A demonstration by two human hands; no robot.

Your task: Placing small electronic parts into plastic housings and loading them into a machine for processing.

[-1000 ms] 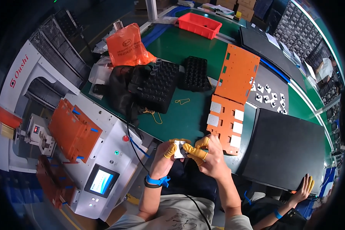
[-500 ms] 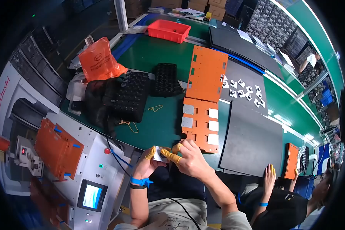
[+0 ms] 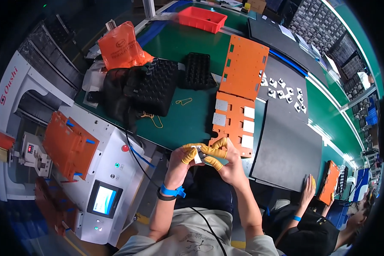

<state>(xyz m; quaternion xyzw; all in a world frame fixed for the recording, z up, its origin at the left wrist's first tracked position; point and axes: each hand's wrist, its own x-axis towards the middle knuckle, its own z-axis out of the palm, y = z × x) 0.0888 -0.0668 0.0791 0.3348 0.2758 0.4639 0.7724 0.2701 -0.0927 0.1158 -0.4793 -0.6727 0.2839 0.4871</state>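
Observation:
A small white square plate (image 3: 196, 159) with a dark round part on it is held between my two hands, just off the table's near edge. My left hand (image 3: 177, 167), in yellow finger cots, pinches the plate from its left side. The cot-covered fingers of my right hand (image 3: 229, 160) are closed on the dark part and the plate's right side, hiding much of both. Just beyond, an orange fixture board (image 3: 233, 112) carries several flat white plates (image 3: 248, 126). Its upper orange panel (image 3: 244, 64) lies further back.
Several white plates with black parts (image 3: 289, 91) lie on black matting, with a black sheet (image 3: 288, 155) nearer. Black trays (image 3: 155, 87), yellow bands (image 3: 158, 121) and an orange bag (image 3: 121, 47) sit left. A machine (image 3: 111, 162) stands at left; a co-worker's hand (image 3: 309, 190) is at right.
The whole view has shifted, so the table appears higher and further right. My hands have come closer together, and more right-hand fingers now close round the plate and its dark part.

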